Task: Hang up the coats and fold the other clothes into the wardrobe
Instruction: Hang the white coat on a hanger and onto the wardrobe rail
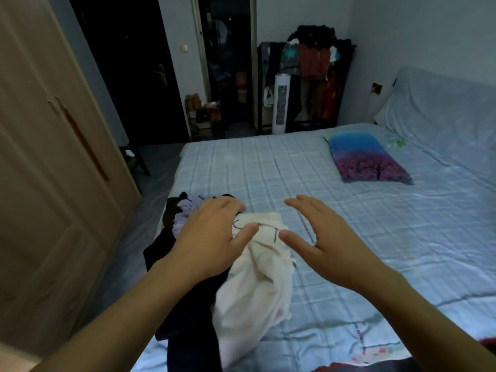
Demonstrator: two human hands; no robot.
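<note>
Reaching from the head view, I rest my left hand point(212, 237) on the pile at seven o'clock on the bed point(349, 237); my right hand point(327, 237) hovers spread, holding nothing. The cream garment point(257, 285) looks soft, light; I'd pinch its top edge.

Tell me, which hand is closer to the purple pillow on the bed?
The right hand. It hovers open over the bedsheet, on the pillow's side, though well short of it. The left hand rests on the pile of clothes, farther from the pillow.
</note>
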